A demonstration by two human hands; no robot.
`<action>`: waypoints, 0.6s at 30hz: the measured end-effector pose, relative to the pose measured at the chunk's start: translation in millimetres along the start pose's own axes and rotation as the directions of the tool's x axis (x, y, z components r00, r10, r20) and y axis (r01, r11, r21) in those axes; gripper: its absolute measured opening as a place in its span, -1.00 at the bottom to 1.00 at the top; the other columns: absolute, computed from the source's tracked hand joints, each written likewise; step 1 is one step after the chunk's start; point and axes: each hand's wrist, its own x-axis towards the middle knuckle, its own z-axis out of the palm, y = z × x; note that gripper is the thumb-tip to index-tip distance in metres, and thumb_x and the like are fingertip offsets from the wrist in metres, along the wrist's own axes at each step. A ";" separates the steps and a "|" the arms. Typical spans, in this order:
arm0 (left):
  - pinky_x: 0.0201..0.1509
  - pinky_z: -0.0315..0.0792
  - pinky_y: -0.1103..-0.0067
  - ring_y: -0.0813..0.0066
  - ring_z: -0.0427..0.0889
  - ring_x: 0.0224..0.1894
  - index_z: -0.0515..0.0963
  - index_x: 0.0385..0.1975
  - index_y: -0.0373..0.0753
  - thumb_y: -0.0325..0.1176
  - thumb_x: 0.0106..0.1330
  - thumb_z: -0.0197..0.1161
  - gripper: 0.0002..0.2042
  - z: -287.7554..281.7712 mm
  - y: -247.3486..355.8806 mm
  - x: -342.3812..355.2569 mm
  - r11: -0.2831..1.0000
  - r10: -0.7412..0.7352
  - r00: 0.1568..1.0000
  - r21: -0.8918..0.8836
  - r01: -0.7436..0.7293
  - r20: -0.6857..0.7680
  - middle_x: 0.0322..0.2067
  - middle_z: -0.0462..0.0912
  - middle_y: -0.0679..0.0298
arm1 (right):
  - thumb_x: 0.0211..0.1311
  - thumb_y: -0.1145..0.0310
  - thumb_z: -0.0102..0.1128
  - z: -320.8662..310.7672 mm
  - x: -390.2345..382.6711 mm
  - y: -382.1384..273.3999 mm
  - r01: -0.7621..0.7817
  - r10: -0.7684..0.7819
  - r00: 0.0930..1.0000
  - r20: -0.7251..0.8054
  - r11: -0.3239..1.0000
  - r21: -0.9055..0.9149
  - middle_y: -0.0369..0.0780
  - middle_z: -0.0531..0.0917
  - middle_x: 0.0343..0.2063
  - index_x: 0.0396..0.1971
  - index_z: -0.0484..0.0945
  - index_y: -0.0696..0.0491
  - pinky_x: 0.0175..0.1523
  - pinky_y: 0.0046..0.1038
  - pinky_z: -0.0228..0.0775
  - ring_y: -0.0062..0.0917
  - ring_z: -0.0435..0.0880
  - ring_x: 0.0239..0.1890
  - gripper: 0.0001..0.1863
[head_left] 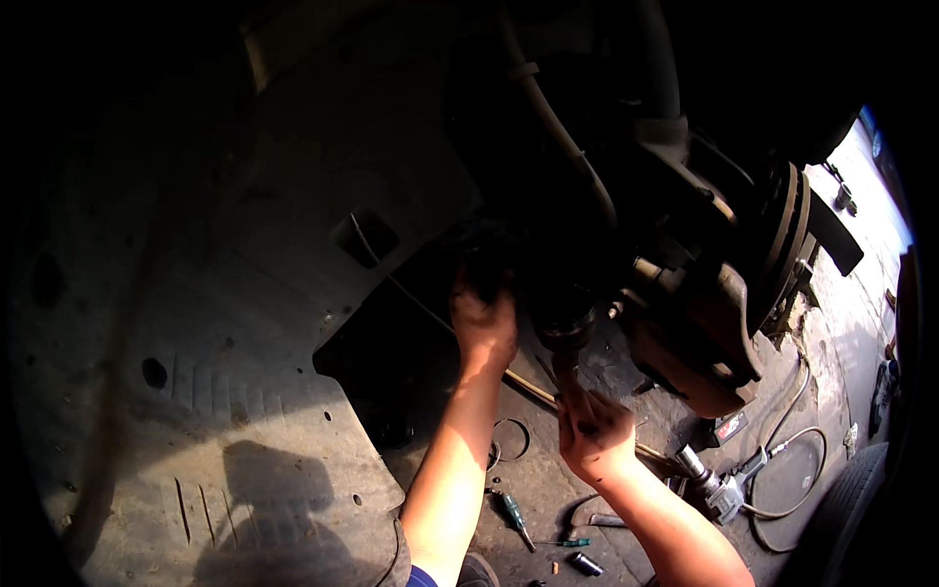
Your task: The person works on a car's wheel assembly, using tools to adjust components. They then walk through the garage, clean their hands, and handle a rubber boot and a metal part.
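My left hand point(485, 321) reaches up into the dark space under the vehicle, and deep shadow hides its fingers. Lower and to the right, my right hand point(595, 438) is closed just below a dark, ribbed round joint point(567, 333). What it grips is too dim to make out; a thin dark strip shows beside its fingers. A brake disc point(785, 240) hangs at the upper right, with a curved metal bracket point(736, 308) beside it. A thin ring point(512, 439) lies on the ground between my forearms.
An impact wrench point(724, 497) with an air hose point(820, 452) lies at the lower right, near a tyre point(849, 509). A green-handled screwdriver point(512, 514) and a socket point(586, 564) rest on the ground. A dusty panel point(225, 391) fills the left side.
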 end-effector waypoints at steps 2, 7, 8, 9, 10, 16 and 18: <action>0.05 0.52 0.53 0.50 0.66 -0.09 0.60 0.02 -0.33 -0.50 0.43 0.27 -0.79 8.6 16.2 -4.8 0.995 0.018 0.999 0.094 -0.015 -0.031 -0.13 0.73 0.20 | 0.29 0.55 0.26 8.3 -40.2 21.9 -0.186 0.184 0.974 0.130 0.983 -0.003 -0.06 0.67 -0.48 0.22 0.54 0.04 -0.38 -0.15 0.53 -0.07 0.69 -0.47 -0.52; 0.01 0.51 0.55 0.54 0.66 -0.11 0.57 -0.07 -0.33 -0.49 0.44 0.28 -0.86 5.6 35.8 -5.6 0.950 -0.014 0.999 0.313 -0.002 0.049 -0.19 0.75 0.21 | 0.39 0.42 0.22 30.8 -119.7 60.6 -0.407 0.464 0.807 0.364 0.885 -0.227 -0.04 0.66 -0.50 -0.21 0.50 0.09 -0.24 -0.11 0.51 -0.05 0.70 -0.36 -0.89; 0.00 0.51 0.55 0.56 0.66 -0.11 0.56 -0.09 -0.33 -0.47 0.44 0.29 -0.86 6.4 38.5 -3.8 0.956 0.007 0.998 0.293 -0.026 0.068 -0.20 0.74 0.23 | 0.38 0.42 0.23 32.3 -122.8 63.8 -0.357 0.396 0.855 0.335 0.918 -0.172 -0.03 0.64 -0.42 -0.23 0.53 0.07 -0.15 -0.11 0.48 -0.04 0.66 -0.28 -0.92; 0.01 0.51 0.55 0.55 0.66 -0.11 0.56 -0.09 -0.33 -0.48 0.44 0.29 -0.87 7.1 41.6 -1.3 0.956 0.024 0.995 0.290 -0.051 0.094 -0.19 0.74 0.22 | 0.37 0.42 0.23 33.0 -126.6 65.4 -0.326 0.380 0.865 0.327 0.922 -0.208 -0.02 0.63 -0.39 -0.24 0.54 0.06 -0.14 -0.11 0.48 -0.05 0.66 -0.26 -0.93; 0.01 0.51 0.54 0.55 0.66 -0.11 0.56 -0.09 -0.34 -0.49 0.44 0.28 -0.87 6.4 45.6 1.9 0.955 0.041 0.992 0.288 -0.073 0.118 -0.19 0.74 0.22 | 0.37 0.42 0.24 27.9 -115.4 56.3 -0.294 0.363 0.874 0.323 0.924 -0.244 -0.02 0.62 -0.35 -0.26 0.55 0.05 -0.13 -0.12 0.47 -0.05 0.65 -0.24 -0.94; 0.04 0.56 0.48 0.34 0.72 -0.11 0.59 0.00 -0.31 -0.55 0.42 0.27 -0.80 5.7 35.9 -7.4 0.921 0.099 0.993 0.373 -0.116 0.066 -0.17 0.74 0.12 | 0.33 0.37 0.31 19.0 -85.1 49.8 -0.474 0.474 0.791 0.386 0.875 -0.101 0.00 0.66 -0.27 -0.25 0.61 0.10 -0.04 -0.07 0.55 0.04 0.68 -0.17 -0.87; 0.04 0.58 0.40 0.18 0.75 -0.10 0.60 0.06 -0.30 -0.53 0.43 0.26 -0.76 -0.8 13.9 -12.2 0.940 0.120 0.992 0.318 -0.125 0.035 -0.14 0.73 0.03 | 0.32 0.34 0.33 17.8 -90.7 57.4 -0.446 0.451 0.764 0.462 0.886 -0.126 0.01 0.69 -0.30 -0.25 0.64 0.11 -0.05 -0.08 0.56 0.04 0.70 -0.18 -0.84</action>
